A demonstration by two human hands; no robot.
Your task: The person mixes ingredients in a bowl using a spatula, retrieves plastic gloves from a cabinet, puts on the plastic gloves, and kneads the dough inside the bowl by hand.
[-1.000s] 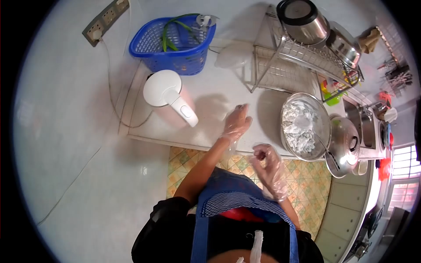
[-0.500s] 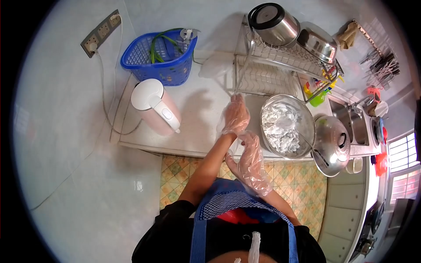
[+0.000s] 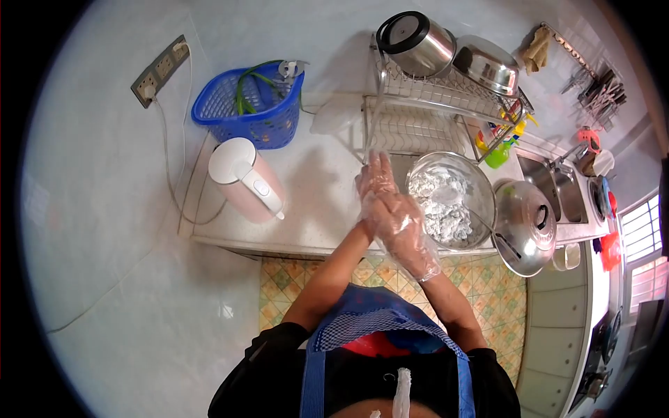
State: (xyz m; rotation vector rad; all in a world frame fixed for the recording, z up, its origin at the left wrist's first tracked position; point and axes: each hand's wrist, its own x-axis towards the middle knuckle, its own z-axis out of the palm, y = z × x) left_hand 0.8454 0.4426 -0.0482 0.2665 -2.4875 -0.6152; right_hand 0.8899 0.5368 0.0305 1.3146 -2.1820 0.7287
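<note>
Both of my hands wear clear, crinkled plastic gloves and meet above the front of the counter. My left hand (image 3: 378, 175) reaches forward with its fingers stretched out. Across its back and wrist lies my right hand (image 3: 401, 221), its fingers curled round the plastic glove on the left hand; its fingertips are partly hidden. Just to the right stands a metal mixing bowl (image 3: 491, 198) with white flour (image 3: 446, 202) in it. A thin utensil handle (image 3: 481, 220) leans out over the bowl's right side.
A pink electric kettle (image 3: 247, 181) and a blue basket (image 3: 258, 132) with green stalks stand on the left. Behind is a wire dish rack (image 3: 418, 125) holding steel pots. On the right are a large metal lid (image 3: 526, 226) and a sink (image 3: 568, 195).
My right hand has moved up from the left wrist onto the back of the left hand. The left hand's fingers have straightened. The view has shifted slightly.
</note>
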